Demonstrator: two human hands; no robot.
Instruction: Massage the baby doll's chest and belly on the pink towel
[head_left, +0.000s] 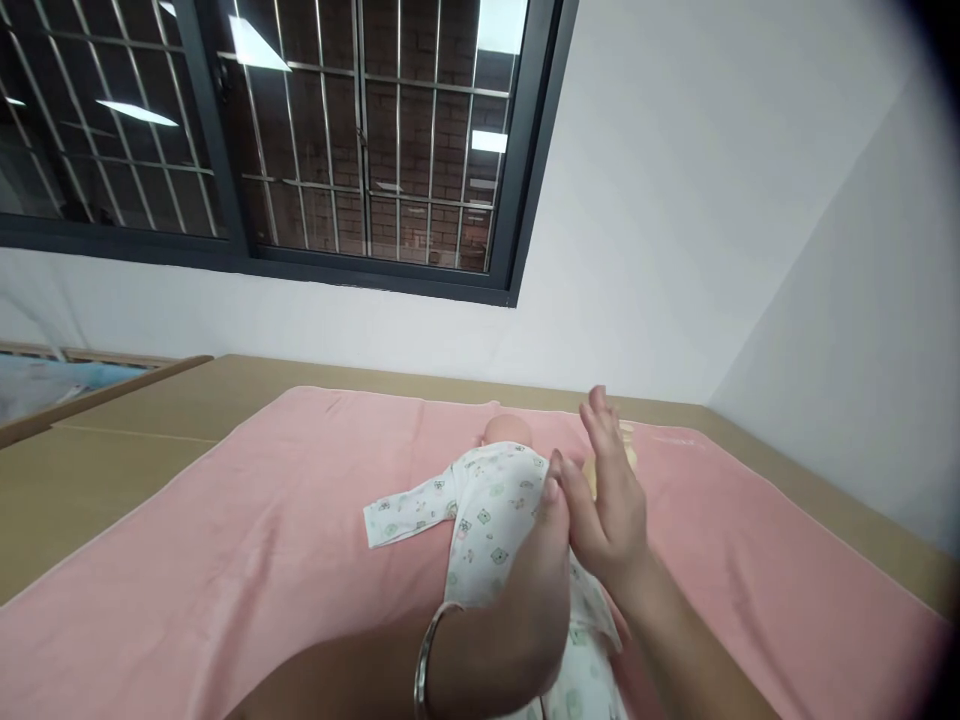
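A baby doll (507, 430) lies on a pink blanket, dressed in a white garment (487, 520) printed with small bears. One sleeve (411, 512) stretches out to the left. Above the doll's body my left hand (536, 580), with a silver bangle (426, 660) at its wrist, is held close against my right hand (611, 500). The left thumb points up; its other fingers are hidden. My right hand is open, fingers stretched upward and nothing seen in it. Behind it a pale yellow thing (628, 452) shows in part, too covered to name.
The pink blanket (322, 470) covers most of a tan padded surface (142, 440). A white wall (637, 250) and a dark-framed window with metal bars (360, 130) stand behind it. At the far left is something light blue (82, 378) beyond a brown edge.
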